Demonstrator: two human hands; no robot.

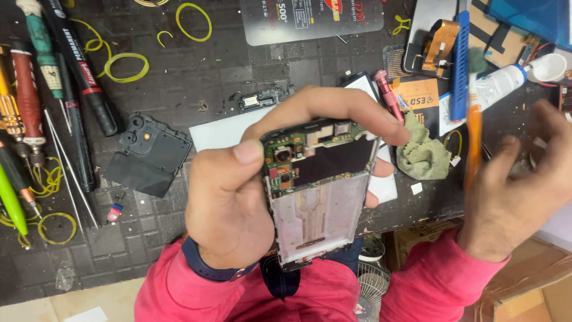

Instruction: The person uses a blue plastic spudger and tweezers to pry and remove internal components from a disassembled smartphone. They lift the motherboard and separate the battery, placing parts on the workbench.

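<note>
At frame centre the left hand (229, 206) pinches an opened phone (316, 191) by its edges. The right hand (518, 191), at right, blurred, pinches an orange tool (473, 146) above the bench (196, 77).

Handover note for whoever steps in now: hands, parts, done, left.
Left hand grips the opened phone with exposed green circuit board, back side up, above the dark bench mat.
Right hand is blurred by the orange-handled tool; grip unclear.
Done: the black plastic inner cover is off, lying on the mat to the left.
Left: board remains in the frame.
</note>
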